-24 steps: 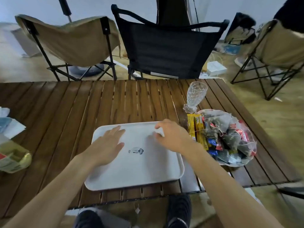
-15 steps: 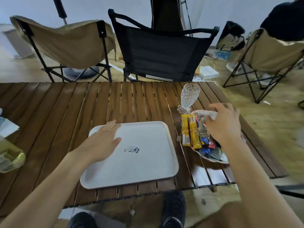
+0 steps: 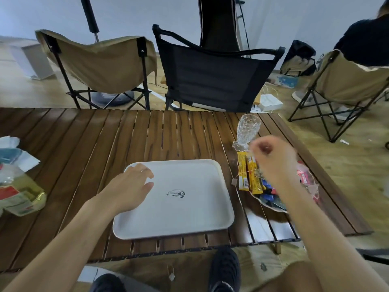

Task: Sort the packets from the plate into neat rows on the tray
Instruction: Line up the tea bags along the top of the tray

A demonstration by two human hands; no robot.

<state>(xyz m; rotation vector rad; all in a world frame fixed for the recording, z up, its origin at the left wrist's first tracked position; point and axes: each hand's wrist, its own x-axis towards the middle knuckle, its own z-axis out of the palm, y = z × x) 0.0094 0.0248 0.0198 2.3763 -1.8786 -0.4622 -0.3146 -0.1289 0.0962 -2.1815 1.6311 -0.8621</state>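
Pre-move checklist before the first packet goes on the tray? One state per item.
1. Room for rows on the tray: ok, no packets lie on it yet.
2. Tray steadied: ok, the left hand rests on its far left part, fingers relaxed.
3. Right hand has a packet: cannot tell, it is curled above the plate but blurred.
4. Packets to pick: ok, a pile lies on the plate, with yellow packets at its left edge.
5. Glass out of the way: not ok, it stands upright just behind the right hand and could probably be knocked.
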